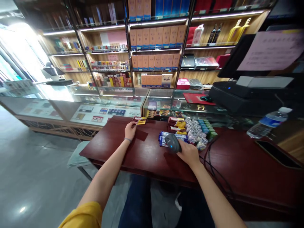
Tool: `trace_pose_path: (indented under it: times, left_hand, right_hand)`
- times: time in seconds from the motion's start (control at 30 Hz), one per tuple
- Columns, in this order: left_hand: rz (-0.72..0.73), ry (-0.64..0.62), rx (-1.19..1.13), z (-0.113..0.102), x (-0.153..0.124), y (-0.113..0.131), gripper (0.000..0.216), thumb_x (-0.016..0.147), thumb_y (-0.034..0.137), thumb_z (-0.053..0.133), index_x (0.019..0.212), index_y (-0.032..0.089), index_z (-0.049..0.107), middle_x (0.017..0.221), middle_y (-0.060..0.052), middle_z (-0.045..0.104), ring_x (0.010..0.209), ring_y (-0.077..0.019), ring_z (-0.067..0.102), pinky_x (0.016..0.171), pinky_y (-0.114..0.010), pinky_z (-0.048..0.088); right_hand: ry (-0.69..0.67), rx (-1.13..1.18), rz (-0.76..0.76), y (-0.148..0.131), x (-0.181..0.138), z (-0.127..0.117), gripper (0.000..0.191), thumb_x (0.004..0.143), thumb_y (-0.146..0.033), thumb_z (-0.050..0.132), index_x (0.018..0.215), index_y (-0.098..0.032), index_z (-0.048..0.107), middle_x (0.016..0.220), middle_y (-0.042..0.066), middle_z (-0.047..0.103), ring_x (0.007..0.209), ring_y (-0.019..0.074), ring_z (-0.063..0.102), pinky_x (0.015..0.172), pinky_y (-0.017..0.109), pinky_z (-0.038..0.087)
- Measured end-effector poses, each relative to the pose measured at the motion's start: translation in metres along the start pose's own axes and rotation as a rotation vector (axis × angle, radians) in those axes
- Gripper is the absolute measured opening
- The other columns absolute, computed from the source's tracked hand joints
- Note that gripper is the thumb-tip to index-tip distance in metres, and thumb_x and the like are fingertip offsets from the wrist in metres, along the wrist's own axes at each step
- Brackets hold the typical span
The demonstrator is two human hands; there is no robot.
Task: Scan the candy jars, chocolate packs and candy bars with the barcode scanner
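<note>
My left hand (130, 130) is closed on the near end of a red-and-yellow wrapped snack bar (142, 121), just above the far edge of the brown table. In my right hand (190, 153) is a dark handheld barcode scanner (173, 143) with a small blue light. The scanner covers part of a pile of blue-and-silver snack packets (163, 139). Behind that pile lie stacked red-and-yellow snack bars (177, 125). Rows of small capped bottles (193, 133) with white, blue and green wraps stand to the right of them.
A glass display counter (109, 95) runs behind the brown table (104, 136). On the right are a clear water bottle (268, 123), a phone (279, 153), black cables (211, 164) and a monitor (237, 57). A stool (79, 153) stands at the left.
</note>
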State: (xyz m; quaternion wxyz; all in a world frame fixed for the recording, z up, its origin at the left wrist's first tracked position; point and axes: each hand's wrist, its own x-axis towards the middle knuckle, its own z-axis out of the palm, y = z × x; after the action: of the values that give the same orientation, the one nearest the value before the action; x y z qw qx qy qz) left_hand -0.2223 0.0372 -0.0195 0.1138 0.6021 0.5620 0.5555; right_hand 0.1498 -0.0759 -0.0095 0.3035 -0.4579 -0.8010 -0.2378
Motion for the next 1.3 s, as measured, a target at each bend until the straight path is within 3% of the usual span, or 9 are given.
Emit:
trace_pose_path:
  times: [0.27, 0.6, 0.73, 0.87, 1.03, 1.3]
  left_hand:
    - [0.133, -0.018, 0.158, 0.002, 0.037, -0.018, 0.018, 0.084, 0.016, 0.055, 0.093, 0.023, 0.069, 0.104, -0.007, 0.073, 0.104, -0.0244, 0.064, 0.097, -0.036, 0.048]
    - [0.130, -0.131, 0.252, 0.022, 0.067, -0.032, 0.022, 0.081, 0.009, 0.053, 0.088, 0.023, 0.069, 0.106, -0.008, 0.072, 0.106, -0.0250, 0.064, 0.097, -0.037, 0.048]
    - [0.113, -0.209, 0.239, 0.024, 0.072, -0.044, 0.022, 0.082, 0.011, 0.057, 0.093, 0.024, 0.072, 0.107, -0.007, 0.073, 0.104, -0.0251, 0.066, 0.097, -0.038, 0.050]
    - [0.106, -0.282, 0.170, 0.024, 0.074, -0.053, 0.025, 0.081, 0.011, 0.061, 0.097, 0.025, 0.074, 0.118, -0.006, 0.072, 0.118, -0.0256, 0.063, 0.107, -0.041, 0.046]
    - [0.064, -0.282, 0.123, 0.024, 0.074, -0.056, 0.026, 0.080, 0.010, 0.063, 0.096, 0.027, 0.075, 0.116, -0.005, 0.073, 0.126, -0.0267, 0.060, 0.111, -0.044, 0.044]
    - [0.083, -0.293, 0.133, 0.022, 0.072, -0.051, 0.030, 0.076, 0.005, 0.062, 0.098, 0.023, 0.073, 0.120, -0.009, 0.071, 0.123, -0.0276, 0.061, 0.110, -0.044, 0.045]
  right_hand:
    - [0.169, -0.029, -0.018, 0.003, 0.002, 0.010, 0.038, 0.083, -0.024, 0.052, 0.117, -0.012, 0.064, 0.088, 0.009, 0.076, 0.071, 0.0215, 0.069, 0.067, 0.030, 0.049]
    - [0.164, 0.019, 0.008, 0.004, -0.010, 0.017, 0.035, 0.088, -0.027, 0.054, 0.119, -0.013, 0.065, 0.095, 0.012, 0.077, 0.078, 0.0227, 0.072, 0.071, 0.032, 0.053]
    - [0.153, 0.024, 0.034, 0.008, -0.016, 0.024, 0.039, 0.086, -0.027, 0.056, 0.121, -0.014, 0.066, 0.094, 0.012, 0.077, 0.079, 0.0230, 0.073, 0.074, 0.032, 0.054]
    - [0.102, 0.017, 0.019, 0.013, -0.019, 0.027, 0.040, 0.085, -0.028, 0.056, 0.122, -0.014, 0.066, 0.094, 0.012, 0.077, 0.076, 0.0226, 0.071, 0.071, 0.031, 0.053]
    - [0.107, 0.017, 0.037, 0.009, -0.014, 0.022, 0.038, 0.086, -0.027, 0.053, 0.119, -0.014, 0.066, 0.093, 0.012, 0.077, 0.074, 0.0225, 0.070, 0.070, 0.031, 0.051]
    - [0.141, -0.009, 0.026, 0.003, -0.006, 0.014, 0.032, 0.090, -0.029, 0.051, 0.112, -0.012, 0.065, 0.090, 0.011, 0.077, 0.070, 0.0212, 0.070, 0.068, 0.031, 0.048]
